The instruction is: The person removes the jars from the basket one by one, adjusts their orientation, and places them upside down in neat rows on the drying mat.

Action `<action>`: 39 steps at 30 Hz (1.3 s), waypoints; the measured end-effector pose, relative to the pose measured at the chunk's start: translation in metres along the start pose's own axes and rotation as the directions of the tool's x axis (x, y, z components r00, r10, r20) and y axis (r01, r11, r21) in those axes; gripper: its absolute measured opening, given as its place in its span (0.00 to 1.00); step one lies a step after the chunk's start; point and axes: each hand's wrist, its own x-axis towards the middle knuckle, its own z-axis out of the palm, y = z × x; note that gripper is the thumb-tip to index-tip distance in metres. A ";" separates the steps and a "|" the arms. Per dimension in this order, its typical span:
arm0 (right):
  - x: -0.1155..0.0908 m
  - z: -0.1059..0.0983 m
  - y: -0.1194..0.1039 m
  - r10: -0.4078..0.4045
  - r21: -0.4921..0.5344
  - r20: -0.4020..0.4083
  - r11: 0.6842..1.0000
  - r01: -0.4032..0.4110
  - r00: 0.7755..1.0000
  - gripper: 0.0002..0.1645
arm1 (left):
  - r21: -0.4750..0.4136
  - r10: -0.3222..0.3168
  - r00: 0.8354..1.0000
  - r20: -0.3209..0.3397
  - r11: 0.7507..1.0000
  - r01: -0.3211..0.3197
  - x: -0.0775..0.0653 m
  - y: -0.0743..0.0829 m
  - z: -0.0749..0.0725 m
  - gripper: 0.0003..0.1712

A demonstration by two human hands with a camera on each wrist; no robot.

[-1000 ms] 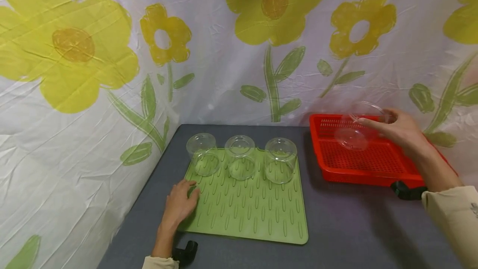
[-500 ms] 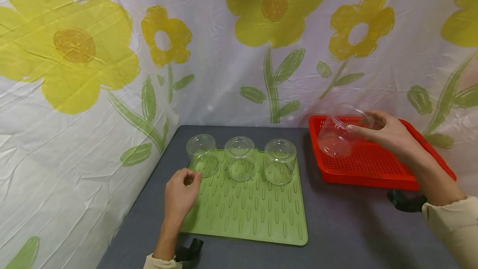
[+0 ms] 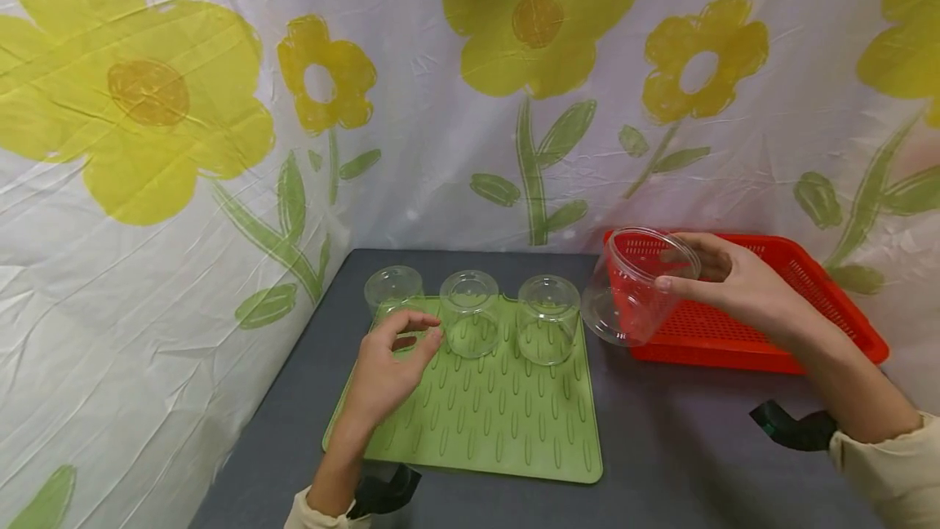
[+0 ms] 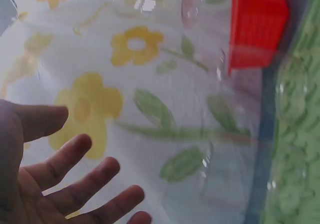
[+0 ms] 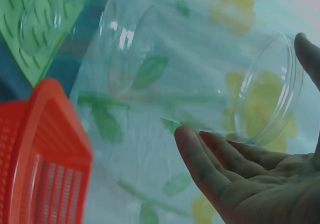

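Observation:
My right hand [image 3: 742, 288] holds a clear plastic jar [image 3: 620, 304] by its rim end, thumb on one side and fingers on the other. The jar leans, its open end up to the right and its base overlapping the left edge of the red basket in the head view. In the right wrist view the whole clear jar [image 5: 185, 68] shows. Three similar clear jars stand bottom up along the back of the green mat: left [image 3: 394, 284], middle [image 3: 470, 317], right [image 3: 548, 325]. My left hand [image 3: 389, 370], fingers loosely bent and holding nothing, is over the mat, partly covering the left jar.
The green ridged mat [image 3: 485, 439] lies on a dark grey table [image 3: 661, 439]. A red perforated basket [image 3: 734, 357] stands to its right. Behind and at the left hangs a white flowered cloth [image 3: 419, 153].
My right hand has brought the jar leftward and lower, from above the basket to its left edge. My left hand has moved right and slightly up over the mat.

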 end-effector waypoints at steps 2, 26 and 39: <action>-0.003 0.005 -0.004 -0.021 -0.008 -0.005 1.000 0.021 1.000 0.44 | -0.016 0.009 0.999 0.052 1.000 -0.009 0.002 0.008 0.002 0.16; -0.017 0.062 -0.032 -0.218 0.009 0.085 0.976 0.218 0.972 0.47 | -0.133 0.024 0.936 0.351 0.991 0.024 0.016 0.062 0.063 0.54; -0.011 0.078 -0.031 -0.232 0.026 0.092 0.973 0.230 0.968 0.51 | -0.219 0.088 0.943 0.320 0.976 -0.016 0.018 0.055 0.090 0.61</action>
